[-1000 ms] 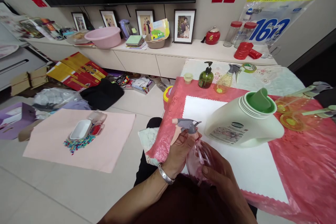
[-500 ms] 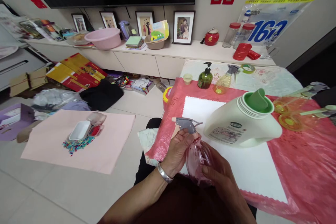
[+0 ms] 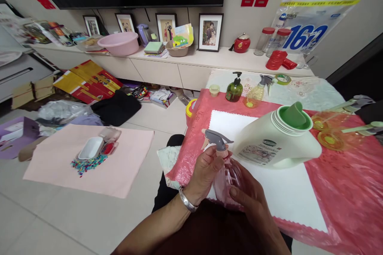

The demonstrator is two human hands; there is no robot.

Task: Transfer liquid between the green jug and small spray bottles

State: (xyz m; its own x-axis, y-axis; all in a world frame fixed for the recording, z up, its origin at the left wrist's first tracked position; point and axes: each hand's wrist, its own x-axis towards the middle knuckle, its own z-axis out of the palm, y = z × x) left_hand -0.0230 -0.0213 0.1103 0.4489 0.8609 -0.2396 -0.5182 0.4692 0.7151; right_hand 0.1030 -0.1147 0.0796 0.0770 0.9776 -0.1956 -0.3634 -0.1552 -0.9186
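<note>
A clear pink spray bottle with a grey trigger head is held over the near edge of the table. My left hand, with a silver bracelet on the wrist, is closed around the bottle's neck just under the trigger head. My right hand wraps the bottle's body from the right. Just behind them a large white detergent jug with a green cap lies tilted on a white sheet.
A red plastic cover spans the table. At its far end stand a green pump bottle, a yellow spray bottle and a small cup. Orange spray bottles lie at the right. A pink mat with a white dish lies on the floor.
The grey trigger head has risen and turned slightly above my left hand. Both hands stay on the pink bottle.
</note>
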